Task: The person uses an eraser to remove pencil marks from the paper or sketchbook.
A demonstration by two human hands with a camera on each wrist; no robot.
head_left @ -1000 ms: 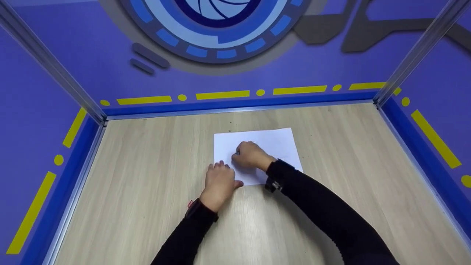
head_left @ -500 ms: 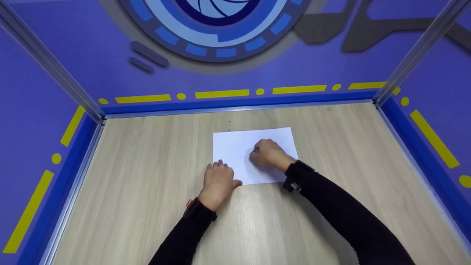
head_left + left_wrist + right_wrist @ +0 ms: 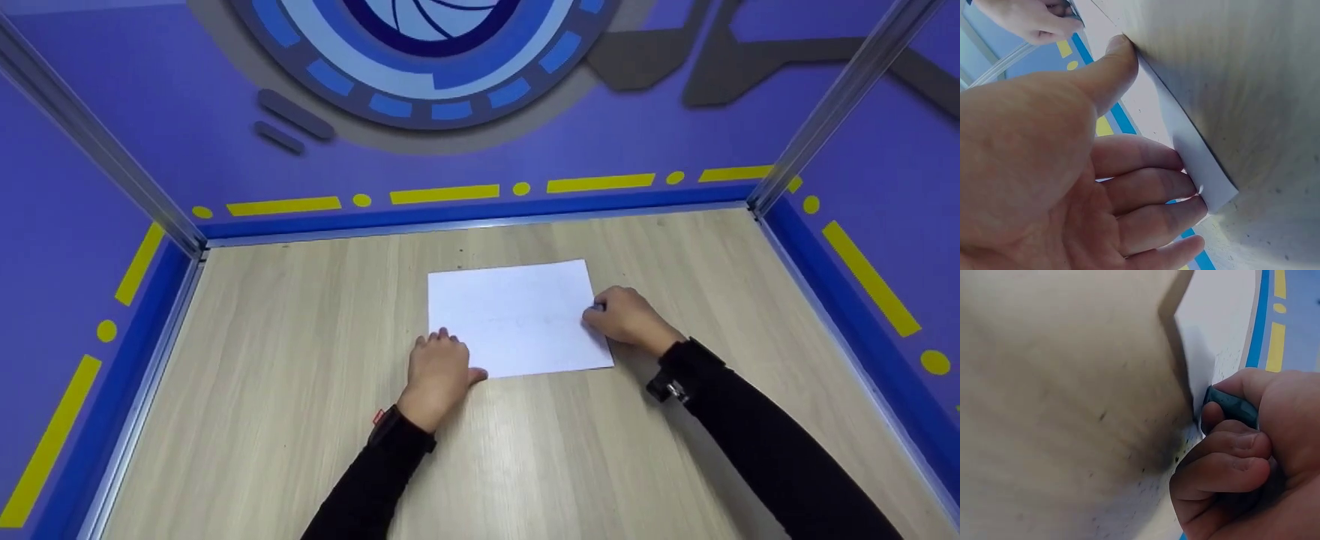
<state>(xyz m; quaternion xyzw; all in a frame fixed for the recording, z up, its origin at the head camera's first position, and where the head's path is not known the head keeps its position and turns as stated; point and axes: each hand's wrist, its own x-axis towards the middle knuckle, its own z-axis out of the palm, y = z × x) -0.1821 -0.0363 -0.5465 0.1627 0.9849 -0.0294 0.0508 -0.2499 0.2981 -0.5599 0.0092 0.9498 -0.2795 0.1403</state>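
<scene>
A white sheet of paper (image 3: pixel 517 296) with faint grey marks across its middle lies on the wooden table. My left hand (image 3: pixel 439 371) rests at the sheet's lower left corner. In the left wrist view its fingertips and thumb touch the paper, fingers mostly extended. At the sheet's right edge is my right hand (image 3: pixel 630 319), thumb and curled fingers pinching a small dark teal eraser (image 3: pixel 1233 408). Its tip sits right at the paper's edge in the right wrist view, and the rest is hidden in the hand.
Dark crumbs (image 3: pixel 1176 458) are scattered on the table (image 3: pixel 300 375) near the right hand. A purple back wall (image 3: pixel 375 161) with yellow dashes and metal-framed side walls enclose the table.
My right hand has swept rightward across the paper with the eraser, from left of its middle to its right edge. The left hand has stayed at the lower left corner.
</scene>
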